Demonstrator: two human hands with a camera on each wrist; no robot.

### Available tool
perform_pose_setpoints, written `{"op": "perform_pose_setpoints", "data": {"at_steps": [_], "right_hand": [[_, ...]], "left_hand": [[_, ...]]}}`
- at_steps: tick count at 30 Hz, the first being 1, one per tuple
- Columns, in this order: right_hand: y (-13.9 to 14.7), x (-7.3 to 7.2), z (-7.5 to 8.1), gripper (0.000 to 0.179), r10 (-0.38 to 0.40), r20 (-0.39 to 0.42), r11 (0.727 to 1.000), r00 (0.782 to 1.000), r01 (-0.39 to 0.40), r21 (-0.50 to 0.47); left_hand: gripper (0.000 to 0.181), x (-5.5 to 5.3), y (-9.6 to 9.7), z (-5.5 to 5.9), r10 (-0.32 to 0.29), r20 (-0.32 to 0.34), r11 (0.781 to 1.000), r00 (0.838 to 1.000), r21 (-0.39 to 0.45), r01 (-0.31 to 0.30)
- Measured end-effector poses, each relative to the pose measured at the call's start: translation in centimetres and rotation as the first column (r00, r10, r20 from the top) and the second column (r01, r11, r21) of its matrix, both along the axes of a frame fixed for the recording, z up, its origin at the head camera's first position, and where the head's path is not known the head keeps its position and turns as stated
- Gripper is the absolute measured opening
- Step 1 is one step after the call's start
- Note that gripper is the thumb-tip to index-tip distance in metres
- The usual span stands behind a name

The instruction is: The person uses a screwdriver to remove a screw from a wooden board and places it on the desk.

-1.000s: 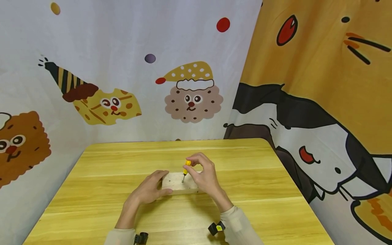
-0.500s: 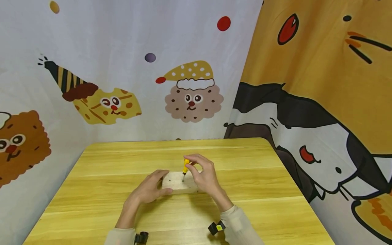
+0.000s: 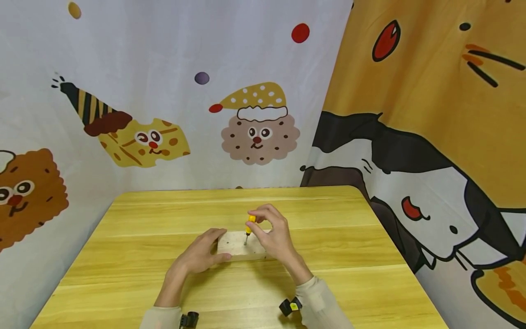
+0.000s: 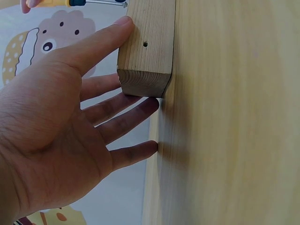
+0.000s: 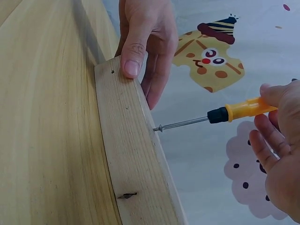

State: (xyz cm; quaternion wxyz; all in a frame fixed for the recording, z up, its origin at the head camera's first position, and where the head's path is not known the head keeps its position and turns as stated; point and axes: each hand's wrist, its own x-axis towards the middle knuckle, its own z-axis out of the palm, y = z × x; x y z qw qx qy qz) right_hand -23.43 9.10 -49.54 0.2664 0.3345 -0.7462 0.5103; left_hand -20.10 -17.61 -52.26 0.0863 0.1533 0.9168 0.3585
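Observation:
A pale wooden block (image 3: 235, 247) lies on the table in front of the person. At its left end, the left hand (image 3: 199, 254) pinches it, thumb on the near side and fingers on the far side. The right hand (image 3: 277, 235) holds a yellow screwdriver (image 3: 248, 228) by its handle between thumb and fingers. Its shaft slants down to the block's top face. In the right wrist view, the screwdriver's tip meets a small screw (image 5: 158, 128) whose head stands proud of the wood. A small dark hole (image 4: 145, 44) shows near the block's end in the left wrist view.
The wood-grain table (image 3: 164, 214) reaches back to a white curtain (image 3: 164, 45) printed with cartoon food. An orange curtain (image 3: 423, 82) with a cartoon cat hangs at the right. Each wrist wears a small black camera, such as the left one (image 3: 190, 319).
The right hand's fingers have shifted on the screwdriver's handle; the handle tilted left half a second ago and leans back right now. The left hand and the block keep their places.

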Motion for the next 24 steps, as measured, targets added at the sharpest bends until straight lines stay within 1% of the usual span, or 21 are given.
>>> {"op": "perform_pose_setpoints", "data": {"at_steps": [11,24], "right_hand": [[0.0,0.12,0.07,0.025,-0.01,0.005,1.0,1.0,0.01,0.014],[0.06,0.14,0.15,0.03,0.033,-0.011,0.999,0.999,-0.032,0.026]], "left_hand": [[0.087,0.0,0.08,0.02,0.002,-0.001,1.0,1.0,-0.004,-0.002],[0.087,0.11,0.03,0.01,0.004,-0.002,1.0,1.0,0.0,-0.004]]}}
